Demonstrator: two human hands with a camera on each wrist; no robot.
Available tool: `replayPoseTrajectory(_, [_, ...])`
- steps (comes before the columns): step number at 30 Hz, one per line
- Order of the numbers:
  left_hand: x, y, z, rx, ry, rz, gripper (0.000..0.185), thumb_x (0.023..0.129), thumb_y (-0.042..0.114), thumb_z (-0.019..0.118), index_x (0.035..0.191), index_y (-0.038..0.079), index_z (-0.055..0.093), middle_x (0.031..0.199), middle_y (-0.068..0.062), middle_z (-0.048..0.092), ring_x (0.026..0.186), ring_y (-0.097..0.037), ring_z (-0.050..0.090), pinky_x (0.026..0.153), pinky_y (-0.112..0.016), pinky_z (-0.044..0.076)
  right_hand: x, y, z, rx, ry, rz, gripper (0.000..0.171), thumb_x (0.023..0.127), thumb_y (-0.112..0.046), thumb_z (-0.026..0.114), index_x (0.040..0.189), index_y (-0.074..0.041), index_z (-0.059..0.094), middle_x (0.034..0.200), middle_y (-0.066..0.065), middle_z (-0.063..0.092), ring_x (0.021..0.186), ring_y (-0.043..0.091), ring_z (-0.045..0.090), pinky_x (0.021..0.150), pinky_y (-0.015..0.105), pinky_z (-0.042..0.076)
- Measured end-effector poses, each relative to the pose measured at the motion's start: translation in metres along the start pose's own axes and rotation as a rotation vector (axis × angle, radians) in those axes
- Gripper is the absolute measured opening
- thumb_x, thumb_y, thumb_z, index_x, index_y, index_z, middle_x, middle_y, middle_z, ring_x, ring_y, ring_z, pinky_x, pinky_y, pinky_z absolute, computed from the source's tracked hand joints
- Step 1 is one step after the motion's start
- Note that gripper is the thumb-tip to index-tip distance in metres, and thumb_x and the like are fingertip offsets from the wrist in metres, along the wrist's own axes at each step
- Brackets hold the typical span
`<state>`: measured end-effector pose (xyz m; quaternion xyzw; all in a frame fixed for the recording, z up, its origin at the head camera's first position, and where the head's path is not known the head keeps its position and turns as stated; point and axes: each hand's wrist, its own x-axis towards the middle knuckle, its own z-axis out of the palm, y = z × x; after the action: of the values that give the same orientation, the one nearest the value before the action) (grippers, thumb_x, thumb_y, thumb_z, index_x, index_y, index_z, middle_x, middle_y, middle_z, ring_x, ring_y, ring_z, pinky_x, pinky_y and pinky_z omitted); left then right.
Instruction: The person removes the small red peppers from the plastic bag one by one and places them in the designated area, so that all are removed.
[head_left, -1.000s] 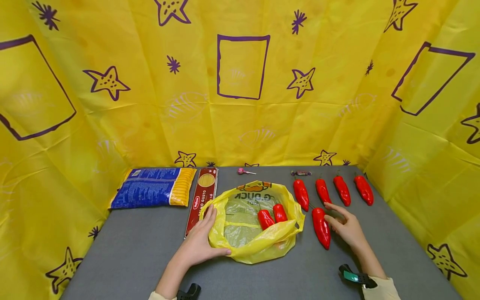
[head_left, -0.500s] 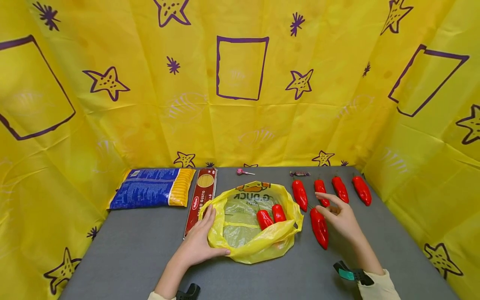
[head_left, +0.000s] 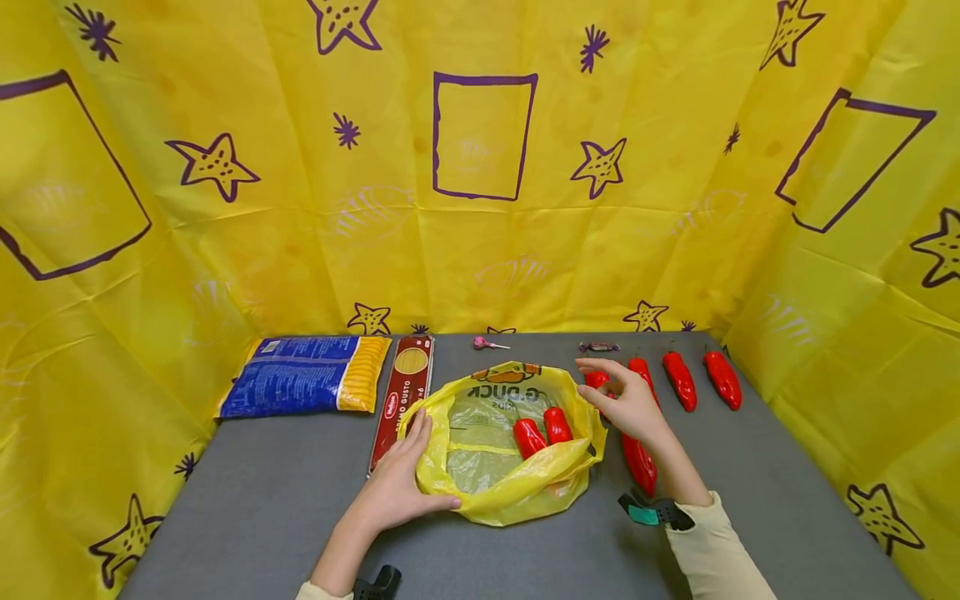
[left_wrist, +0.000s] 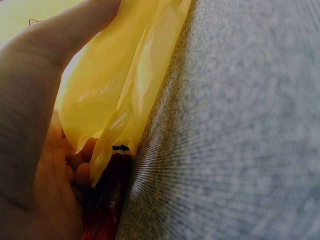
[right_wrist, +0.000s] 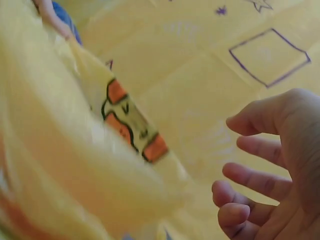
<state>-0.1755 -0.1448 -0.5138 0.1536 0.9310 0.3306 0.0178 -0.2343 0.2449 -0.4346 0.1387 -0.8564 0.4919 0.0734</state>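
Leftward and away from the person goes the right hand (head_left: pixel 628 400) since the earlier frames: it has left the near red pepper (head_left: pixel 640 463) lying on the grey desk (head_left: pixel 247 508) and now hovers over the leftmost pepper of the back row (head_left: pixel 595 379), close by the right rim of the crinkled yellow plastic bag (head_left: pixel 510 487). Its fingers (right_wrist: pixel 250 177) are spread and loosely bent, and they hold nothing. The left hand (head_left: pixel 401 483) has not shifted; it lies at the bag's left rim, thumb along the near edge, and in the left wrist view the thumb and fingers pinch the yellow film (left_wrist: pixel 115 100). Two red peppers (head_left: pixel 543 429) lie inside the open bag. Judging by this, the reach has switched from the near pepper to one in the row. Three more peppers (head_left: pixel 681 381) lie to the right of it, and a long red spaghetti packet (head_left: pixel 403 387) lies just left of the bag.
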Motion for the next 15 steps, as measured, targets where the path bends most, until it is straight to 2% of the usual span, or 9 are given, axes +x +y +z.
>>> replayPoseTrajectory(2, [0.0,0.0,0.0,-0.002,-0.004,-0.005,0.138,0.069,0.074,0.088,0.17,0.011,0.019,0.179,-0.005,0.008,0.156,-0.049,0.03,0.124,-0.072,0.021,0.006,-0.006,0.007,0.006,-0.013,-0.003,0.043,0.1,-0.016,0.076,0.142,-0.012,0.067,0.136,0.021,0.067,0.069,0.032,0.062,0.052,0.029,0.049])
replayPoseTrajectory(5, [0.001,0.0,0.0,-0.005,-0.004,-0.003,0.138,0.069,0.073,0.088,0.17,0.01,0.019,0.179,-0.006,0.007,0.156,-0.048,0.029,0.124,-0.072,0.021,0.014,-0.015,0.018,0.01,-0.021,-0.012,0.042,0.099,-0.016,0.076,0.14,-0.013,0.069,0.135,0.02,0.068,0.064,0.027,0.059,0.052,0.028,0.047])
replayPoseTrajectory(10, [0.001,0.001,-0.001,0.0,-0.01,0.004,0.139,0.069,0.073,0.088,0.17,0.009,0.018,0.179,-0.007,0.007,0.155,-0.052,0.03,0.123,-0.073,0.021,0.025,-0.027,0.034,0.02,-0.032,-0.003,0.041,0.098,-0.013,0.076,0.139,-0.011,0.07,0.132,0.023,0.068,0.061,0.018,0.057,0.058,0.028,0.048])
replayPoseTrajectory(12, [0.0,0.001,-0.001,0.005,-0.012,0.008,0.139,0.069,0.074,0.088,0.17,0.009,0.018,0.179,-0.007,0.007,0.154,-0.053,0.031,0.123,-0.073,0.022,0.028,-0.031,0.041,0.031,-0.041,0.016,0.041,0.098,-0.014,0.076,0.138,-0.011,0.07,0.133,0.023,0.068,0.067,0.023,0.063,0.061,0.03,0.051])
replayPoseTrajectory(15, [0.0,0.001,-0.001,0.012,-0.012,0.011,0.139,0.069,0.074,0.088,0.17,0.009,0.018,0.179,-0.008,0.007,0.153,-0.053,0.032,0.122,-0.073,0.022,0.034,-0.032,0.053,0.051,-0.065,0.056,0.04,0.098,-0.016,0.076,0.138,-0.011,0.071,0.134,0.022,0.068,0.073,0.037,0.066,0.06,0.033,0.051])
